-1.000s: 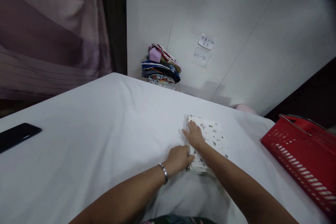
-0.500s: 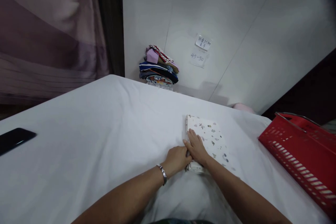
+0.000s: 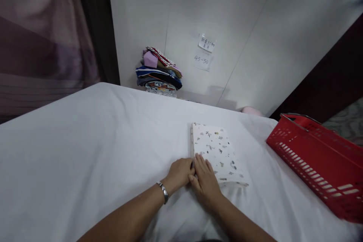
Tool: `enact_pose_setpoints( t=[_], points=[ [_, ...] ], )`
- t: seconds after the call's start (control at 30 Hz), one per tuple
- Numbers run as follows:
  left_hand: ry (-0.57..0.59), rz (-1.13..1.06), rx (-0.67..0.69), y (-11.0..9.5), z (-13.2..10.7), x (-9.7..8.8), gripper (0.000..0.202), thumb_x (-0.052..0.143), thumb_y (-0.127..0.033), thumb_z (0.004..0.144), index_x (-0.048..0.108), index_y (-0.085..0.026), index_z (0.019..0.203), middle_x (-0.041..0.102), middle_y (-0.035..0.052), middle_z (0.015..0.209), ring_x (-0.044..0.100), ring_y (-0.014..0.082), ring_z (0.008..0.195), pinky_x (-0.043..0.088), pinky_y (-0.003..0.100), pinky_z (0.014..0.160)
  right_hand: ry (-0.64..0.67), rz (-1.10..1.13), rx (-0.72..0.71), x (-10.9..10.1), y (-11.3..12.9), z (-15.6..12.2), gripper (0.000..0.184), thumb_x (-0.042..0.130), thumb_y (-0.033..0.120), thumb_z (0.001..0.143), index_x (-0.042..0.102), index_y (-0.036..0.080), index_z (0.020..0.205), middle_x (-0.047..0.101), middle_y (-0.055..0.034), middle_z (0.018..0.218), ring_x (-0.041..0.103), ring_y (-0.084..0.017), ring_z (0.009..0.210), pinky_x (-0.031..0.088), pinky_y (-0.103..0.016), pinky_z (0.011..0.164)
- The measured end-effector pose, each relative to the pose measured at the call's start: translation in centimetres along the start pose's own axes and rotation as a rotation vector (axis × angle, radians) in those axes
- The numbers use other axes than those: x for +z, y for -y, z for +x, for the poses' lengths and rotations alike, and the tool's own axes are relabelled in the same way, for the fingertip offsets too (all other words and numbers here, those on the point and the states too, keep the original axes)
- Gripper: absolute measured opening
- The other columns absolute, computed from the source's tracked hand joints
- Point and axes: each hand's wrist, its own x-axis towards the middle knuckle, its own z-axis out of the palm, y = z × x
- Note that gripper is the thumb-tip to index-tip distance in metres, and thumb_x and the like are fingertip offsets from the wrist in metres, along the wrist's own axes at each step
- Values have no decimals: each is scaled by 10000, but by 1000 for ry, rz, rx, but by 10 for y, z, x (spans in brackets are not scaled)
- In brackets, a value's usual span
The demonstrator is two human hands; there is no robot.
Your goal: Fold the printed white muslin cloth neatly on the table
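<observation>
White patterned cloth (image 3: 214,143) more exposed, right hand (image 3: 207,187) lower, fingers (image 3: 200,163) close together, left hand (image 3: 179,174) curled, pinch unclear

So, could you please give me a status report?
Left hand at near-left corner of cloth; right hand laid on it. Cloth folded. Basket apart, to the right.

On a white-covered surface (image 3: 68,162), a person's right hand (image 3: 206,181) lies flat on the near left corner of a folded patterned cloth (image 3: 214,147). The left hand (image 3: 180,172), a silver bracelet (image 3: 163,192) at its wrist, curls beside that corner, touching the right; its grip is hidden. A red basket (image 3: 314,155) stands to the right. Stacked clothes (image 3: 160,73) sit beyond the far edge, against the wall (image 3: 227,3).
</observation>
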Motion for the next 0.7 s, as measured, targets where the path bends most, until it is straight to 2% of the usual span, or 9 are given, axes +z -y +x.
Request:
enact_pose_setpoints(
  t=[0.1,0.2,0.27,0.33,0.37,0.43,0.53,0.6,0.7],
  points=[
    [16,-71,-20,4,3,-2,198,440,-293,774,615,-200,776,678,49,823,618,193,735,396,260,588,3,5,-16,-2,-2,1,625,315,477,908,167,166,1430,180,-76,1474,138,-234,1358,186,-462,1096],
    [53,-186,-100,7,8,-10,151,484,-278,731,606,-194,762,673,33,767,612,173,690,402,248,576,-2,-2,-36,-3,-1,0,682,327,509,894,112,157,1437,155,-84,1480,117,-237,1362,182,-470,1095],
    [-35,-227,-151,5,12,-19,179,482,-310,745,600,-197,819,671,26,784,611,173,712,421,258,609,-2,-31,-61,-3,1,-1,724,343,532,880,108,133,1437,154,-106,1479,102,-252,1363,171,-482,1094],
    [-191,-219,-137,-3,20,-28,233,464,-349,773,587,-205,908,667,29,886,608,180,803,437,278,686,3,-68,-83,-2,3,-1,752,378,543,861,148,109,1430,172,-133,1472,91,-281,1361,167,-504,1087],
    [-250,-206,-93,-9,25,-31,265,452,-367,788,579,-207,956,657,34,956,601,184,863,438,286,737,7,-85,-88,-2,5,-1,756,402,538,851,176,101,1425,191,-144,1467,93,-295,1359,169,-516,1082],
    [-289,-164,55,-24,40,-34,344,425,-399,817,553,-202,1069,610,55,1111,562,188,1001,415,295,853,7,-108,-85,-1,7,1,737,442,510,838,231,97,1411,247,-156,1450,119,-314,1353,177,-530,1074],
    [-232,-21,226,-38,70,-27,456,421,-435,824,498,-177,1192,439,90,1347,362,222,1258,273,346,1034,-7,-116,-75,0,10,4,718,484,455,825,259,91,1401,302,-169,1427,164,-318,1344,180,-530,1073],
    [-163,80,186,-38,90,-17,534,432,-464,812,446,-170,1257,294,99,1443,183,257,1347,160,432,1082,-19,-110,-75,1,11,4,721,517,427,809,268,94,1398,283,-175,1434,158,-323,1344,185,-532,1070],
    [-123,156,102,-25,110,-3,609,394,-516,813,390,-162,1308,201,95,1479,88,258,1368,94,484,1088,-9,-79,-109,0,13,-5,683,558,369,788,315,139,1383,206,-159,1463,131,-324,1349,186,-532,1066]
  ],
)
